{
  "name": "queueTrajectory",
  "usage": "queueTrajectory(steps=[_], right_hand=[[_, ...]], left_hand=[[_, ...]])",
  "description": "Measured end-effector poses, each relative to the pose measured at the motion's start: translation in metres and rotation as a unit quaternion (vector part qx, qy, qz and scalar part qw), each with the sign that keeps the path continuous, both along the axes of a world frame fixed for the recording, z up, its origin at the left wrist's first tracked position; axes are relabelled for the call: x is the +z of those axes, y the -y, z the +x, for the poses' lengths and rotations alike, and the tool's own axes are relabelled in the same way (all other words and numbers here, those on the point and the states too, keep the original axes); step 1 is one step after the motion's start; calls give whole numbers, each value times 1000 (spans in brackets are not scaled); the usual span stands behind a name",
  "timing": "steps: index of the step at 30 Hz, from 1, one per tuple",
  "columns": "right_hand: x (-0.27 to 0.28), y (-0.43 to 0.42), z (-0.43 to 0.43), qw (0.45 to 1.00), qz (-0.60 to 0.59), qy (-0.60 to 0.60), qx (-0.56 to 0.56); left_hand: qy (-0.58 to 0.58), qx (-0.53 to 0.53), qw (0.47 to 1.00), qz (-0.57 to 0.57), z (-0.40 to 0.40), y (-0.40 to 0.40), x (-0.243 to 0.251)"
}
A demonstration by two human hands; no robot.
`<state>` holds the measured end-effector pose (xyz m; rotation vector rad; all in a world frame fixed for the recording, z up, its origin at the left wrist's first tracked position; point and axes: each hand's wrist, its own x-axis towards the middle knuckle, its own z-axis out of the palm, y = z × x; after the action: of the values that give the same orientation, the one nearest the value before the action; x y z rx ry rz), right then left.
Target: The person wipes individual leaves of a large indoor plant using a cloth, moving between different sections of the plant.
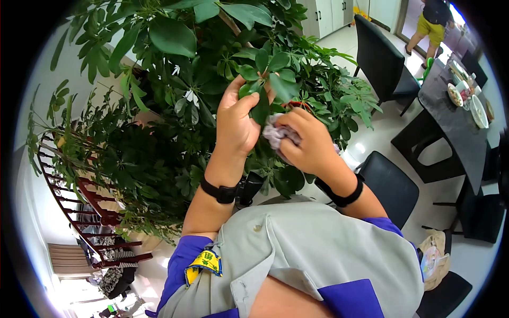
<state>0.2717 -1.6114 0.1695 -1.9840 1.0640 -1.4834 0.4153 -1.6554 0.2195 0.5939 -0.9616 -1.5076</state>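
Observation:
A large leafy houseplant, looking like a schefflera, fills the upper left and middle of the view. My left hand (238,115) holds a cluster of its glossy green leaves (260,105) between thumb and fingers. Just to the right, my right hand (310,139) grips a crumpled greyish-purple cloth (276,133) close beside those leaves. Black straps with devices are on both wrists. Behind the right hand's knuckles shows a small bit of something red, partly hidden by foliage.
A dark dining table (445,107) with dishes and a basket stands at right, among black chairs (387,187). A person (431,24) in yellow shorts stands at upper right. Dark red stair railings (83,222) curve at lower left. A tan bag (435,258) lies on a chair.

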Motion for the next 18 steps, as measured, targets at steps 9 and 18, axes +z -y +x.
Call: queueTrajectory(steps=[9, 18], right_hand=[[41, 11, -35, 953, -219, 97, -185], [1, 10, -2, 1000, -4, 2, -24]], left_hand=[[1, -40, 998, 44, -1, -4, -10], [29, -15, 999, 12, 6, -4, 5]])
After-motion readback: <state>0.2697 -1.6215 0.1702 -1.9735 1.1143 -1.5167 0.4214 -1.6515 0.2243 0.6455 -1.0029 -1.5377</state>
